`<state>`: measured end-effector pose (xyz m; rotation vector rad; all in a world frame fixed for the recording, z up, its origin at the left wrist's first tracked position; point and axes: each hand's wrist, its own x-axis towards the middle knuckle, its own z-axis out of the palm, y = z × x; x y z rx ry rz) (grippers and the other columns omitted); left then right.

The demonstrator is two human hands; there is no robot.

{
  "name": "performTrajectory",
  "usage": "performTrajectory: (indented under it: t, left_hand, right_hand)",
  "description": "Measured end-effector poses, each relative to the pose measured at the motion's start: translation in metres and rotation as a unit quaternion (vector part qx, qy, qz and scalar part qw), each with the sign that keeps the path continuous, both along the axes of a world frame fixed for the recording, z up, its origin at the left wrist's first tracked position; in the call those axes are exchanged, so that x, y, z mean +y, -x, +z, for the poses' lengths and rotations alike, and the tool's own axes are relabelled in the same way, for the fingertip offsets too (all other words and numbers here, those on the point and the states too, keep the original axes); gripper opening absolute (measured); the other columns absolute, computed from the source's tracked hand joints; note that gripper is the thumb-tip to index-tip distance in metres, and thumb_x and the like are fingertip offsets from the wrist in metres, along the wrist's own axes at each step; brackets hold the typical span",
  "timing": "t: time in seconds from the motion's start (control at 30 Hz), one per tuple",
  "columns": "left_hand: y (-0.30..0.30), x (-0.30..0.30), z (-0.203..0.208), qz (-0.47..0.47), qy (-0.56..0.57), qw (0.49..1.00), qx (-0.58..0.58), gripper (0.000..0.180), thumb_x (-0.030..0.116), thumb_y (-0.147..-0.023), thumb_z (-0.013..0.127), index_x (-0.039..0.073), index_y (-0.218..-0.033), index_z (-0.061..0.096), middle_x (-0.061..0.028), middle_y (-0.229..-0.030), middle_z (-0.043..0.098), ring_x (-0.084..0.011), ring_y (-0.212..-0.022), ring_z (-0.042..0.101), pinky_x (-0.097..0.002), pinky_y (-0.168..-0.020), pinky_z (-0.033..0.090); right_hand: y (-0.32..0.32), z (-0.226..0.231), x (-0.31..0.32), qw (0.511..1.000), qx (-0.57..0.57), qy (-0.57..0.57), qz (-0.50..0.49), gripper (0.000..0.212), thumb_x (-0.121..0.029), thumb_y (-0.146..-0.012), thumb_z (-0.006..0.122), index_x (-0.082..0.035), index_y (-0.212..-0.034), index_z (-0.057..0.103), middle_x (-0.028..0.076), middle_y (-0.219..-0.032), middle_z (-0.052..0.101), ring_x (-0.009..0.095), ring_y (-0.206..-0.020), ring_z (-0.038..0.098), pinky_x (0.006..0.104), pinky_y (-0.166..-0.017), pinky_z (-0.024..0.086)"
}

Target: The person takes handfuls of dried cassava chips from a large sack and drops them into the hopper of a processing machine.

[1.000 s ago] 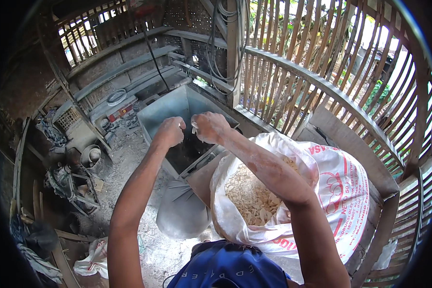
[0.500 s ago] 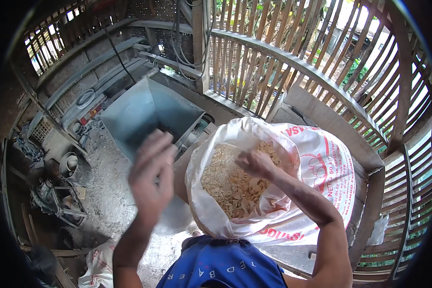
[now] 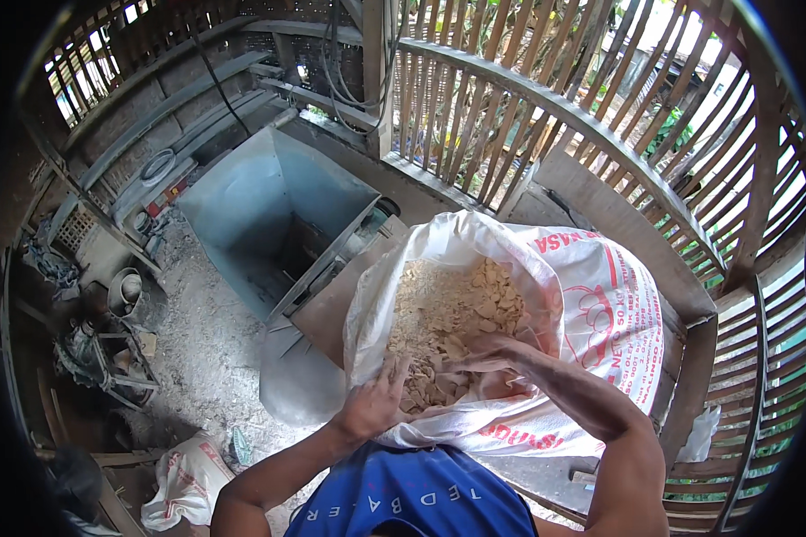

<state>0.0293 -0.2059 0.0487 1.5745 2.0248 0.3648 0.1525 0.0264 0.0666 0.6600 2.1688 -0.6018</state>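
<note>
A large white woven sack (image 3: 600, 313) with red print lies with its mouth open in front of me. Pale dry chips and crumbly flakes (image 3: 457, 295) fill it. My left hand (image 3: 376, 403) is at the sack's near left rim, its fingers stretched out over the edge toward the chips. Inside the mouth, my right hand (image 3: 488, 353) reaches down to the chips with its fingers extended leftward. Its fingertips are partly lost among the flakes, and no chips can be made out in its grasp.
Left of the sack stands a blue-grey metal hopper (image 3: 242, 201) with a metal chute (image 3: 295, 380) on its near side. A wooden slat wall (image 3: 546, 98) bounds the far right. A bucket (image 3: 134, 300) and a smaller white sack (image 3: 188, 479) are on the dusty floor.
My left hand has come from above the hopper down and right to the sack's rim. My right hand has shifted nearer to me within the sack.
</note>
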Motion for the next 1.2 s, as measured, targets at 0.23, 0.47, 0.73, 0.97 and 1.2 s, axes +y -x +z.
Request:
performTrajectory:
  t: [0.23, 0.47, 0.73, 0.97, 1.2]
  left_hand:
    - [-0.023, -0.002, -0.061, -0.03, -0.068, 0.996, 0.048, 0.118, 0.041, -0.08, 0.076, -0.009, -0.154, -0.001, -0.04, -0.156, 0.009, -0.0515, -0.148, 0.013, -0.0483, -0.122, 0.02]
    - [-0.025, 0.009, -0.071, 0.085, -0.198, 0.952, -0.217, 0.133, 0.046, -0.069, 0.088, 0.005, -0.159, -0.001, -0.0309, -0.162, 0.001, -0.0428, -0.152, 0.003, -0.0451, -0.123, 0.015]
    - [-0.021, 0.064, -0.048, 0.25, -0.322, 0.832, -0.376, 0.084, 0.029, -0.083, 0.08, 0.005, -0.149, 0.035, -0.0198, -0.141, 0.047, -0.0316, -0.13, 0.05, -0.0384, -0.107, 0.043]
    - [-0.025, 0.102, -0.01, 0.308, -0.395, 0.825, -0.262, 0.055, 0.026, -0.081, 0.078, 0.005, -0.129, 0.061, -0.0171, -0.128, 0.06, -0.0342, -0.123, 0.055, -0.0409, -0.105, 0.044]
    - [-0.03, 0.121, 0.001, 0.241, -0.528, 0.786, -0.212, 0.053, 0.011, -0.075, 0.073, 0.001, -0.126, 0.062, -0.017, -0.125, 0.059, -0.0325, -0.12, 0.056, -0.0429, -0.104, 0.044]
  right_hand:
    - [-0.03, -0.057, -0.007, 0.938, 0.132, 0.276, -0.161, 0.102, -0.054, -0.072, 0.084, -0.001, -0.148, 0.04, 0.019, -0.138, 0.057, 0.031, -0.121, 0.057, 0.0393, -0.105, 0.043]
    - [-0.006, 0.021, -0.036, 0.843, 0.085, 0.399, -0.35, 0.091, -0.059, -0.081, 0.076, -0.004, -0.146, 0.043, 0.011, -0.132, 0.061, 0.019, -0.122, 0.055, 0.0323, -0.101, 0.043]
    - [0.019, -0.069, -0.046, 0.689, 0.258, 0.447, -0.508, 0.086, -0.077, -0.088, 0.047, -0.01, -0.142, 0.051, 0.014, -0.136, 0.055, 0.024, -0.117, 0.056, 0.0422, -0.095, 0.047]
    - [0.027, -0.068, -0.037, 0.557, 0.39, 0.42, -0.601, 0.073, -0.061, -0.09, 0.062, -0.009, -0.14, 0.051, 0.013, -0.125, 0.06, 0.024, -0.108, 0.061, 0.0386, -0.089, 0.052]
    - [0.023, -0.019, -0.041, 0.506, 0.495, 0.417, -0.571, 0.056, -0.046, -0.098, 0.056, -0.002, -0.133, 0.053, 0.011, -0.117, 0.063, 0.02, -0.105, 0.062, 0.0351, -0.09, 0.052]
